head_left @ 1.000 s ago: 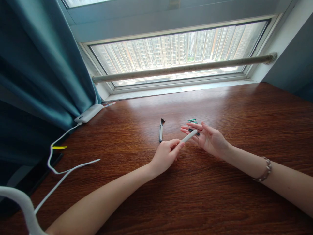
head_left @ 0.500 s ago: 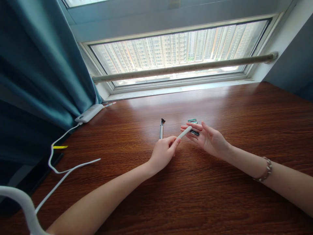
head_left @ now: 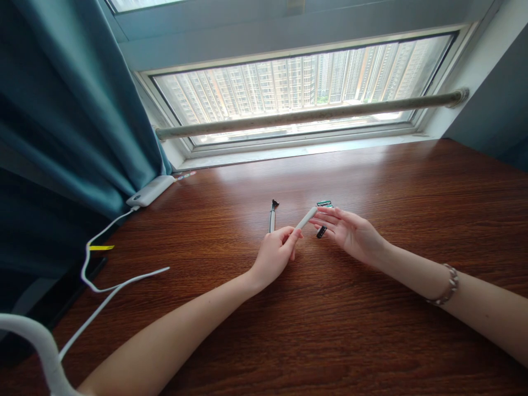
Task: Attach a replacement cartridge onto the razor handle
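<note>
My left hand is closed around a pale grey razor handle, its free end pointing up and right toward my other hand's fingertips. Palm up, my right hand has its fingers stretched out. A black razor cartridge is tilted at the lower edge of those fingers; whether it still touches them I cannot tell. Just beyond the right fingertips lie green-and-black cartridges, partly hidden by the hand. Behind my left hand a razor with a black head lies on the table, its lower end covered.
The brown wooden table reaches back to a window with a horizontal rail. To the left, a white power bank sits by the blue curtain, with a white cable and a yellow strip nearby.
The black cartridge has gone from lying on the right hand's fingers to tilting at their lower edge. The handle in my left hand has shifted slightly left and no longer overlaps the cartridge.
</note>
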A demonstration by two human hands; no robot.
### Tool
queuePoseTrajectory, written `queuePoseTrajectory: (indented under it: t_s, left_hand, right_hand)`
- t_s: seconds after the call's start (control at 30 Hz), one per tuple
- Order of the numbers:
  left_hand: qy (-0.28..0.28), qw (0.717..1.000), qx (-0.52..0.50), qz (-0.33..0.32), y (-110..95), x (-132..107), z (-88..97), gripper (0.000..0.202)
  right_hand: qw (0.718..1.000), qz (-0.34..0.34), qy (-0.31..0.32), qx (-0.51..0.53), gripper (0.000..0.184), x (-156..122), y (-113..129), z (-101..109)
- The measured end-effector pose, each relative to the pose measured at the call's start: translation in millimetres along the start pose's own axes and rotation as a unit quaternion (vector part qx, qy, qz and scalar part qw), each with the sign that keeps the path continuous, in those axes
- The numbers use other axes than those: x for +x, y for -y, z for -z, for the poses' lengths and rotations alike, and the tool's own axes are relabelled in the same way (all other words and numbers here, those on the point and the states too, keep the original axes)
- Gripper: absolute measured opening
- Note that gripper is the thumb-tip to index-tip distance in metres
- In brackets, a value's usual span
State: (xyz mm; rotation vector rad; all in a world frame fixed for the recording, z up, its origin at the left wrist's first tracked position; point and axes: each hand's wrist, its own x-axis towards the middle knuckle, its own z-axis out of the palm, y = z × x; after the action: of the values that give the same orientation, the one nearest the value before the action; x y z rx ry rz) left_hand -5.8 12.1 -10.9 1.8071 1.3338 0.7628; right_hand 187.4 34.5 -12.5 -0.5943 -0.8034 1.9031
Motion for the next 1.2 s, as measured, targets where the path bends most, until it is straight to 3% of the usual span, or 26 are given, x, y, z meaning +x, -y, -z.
queuePoseTrajectory:
  t_s: [0.27, 0.4, 0.5, 0.63, 0.83, 0.97, 1.07, 1.13, 1.2]
  left_hand:
    - [0.046, 0.981, -0.183, 0.052, -2, 2, -4.2, 0.030]
    - [0.093, 0.958, -0.269, 0.025, -9, -1, -5.8, 0.019]
    - [0.169, 0.937, -0.305, 0.013, -13, -5, -9.0, 0.019]
    - [0.262, 0.908, -0.322, 0.049, -15, -13, -13.7, 0.025]
    - [0.326, 0.894, -0.299, 0.076, -20, -20, -14.3, 0.029]
    - [0.344, 0.875, -0.334, 0.071, -23, -21, -15.5, 0.032]
    - [0.338, 0.878, -0.335, 0.050, -21, -21, -17.1, 0.031]
    - [0.330, 0.895, -0.298, 0.030, -18, -20, -17.5, 0.032]
    - [0.302, 0.925, -0.231, -0.005, -14, -19, -17.0, 0.033]
  right_hand:
    - [0.982, 0.056, -0.019, -0.181, 0.027, -2, -4, 1]
    - [0.916, 0.088, 0.014, -0.391, 0.027, -8, -2, -6]
    - [0.884, 0.103, 0.071, -0.450, 0.028, -15, -1, -15]
    - [0.894, 0.078, 0.048, -0.438, 0.027, -22, 0, -23]
    - [0.913, 0.103, -0.044, -0.392, 0.024, -21, 7, -23]
    - [0.933, 0.080, -0.007, -0.351, 0.019, -25, 3, -28]
    - [0.932, 0.057, 0.018, -0.357, 0.022, -29, -1, -33]
    - [0.907, 0.071, -0.011, -0.416, 0.025, -29, 3, -31]
    - [0.842, 0.110, -0.071, -0.523, 0.027, -23, 12, -25]
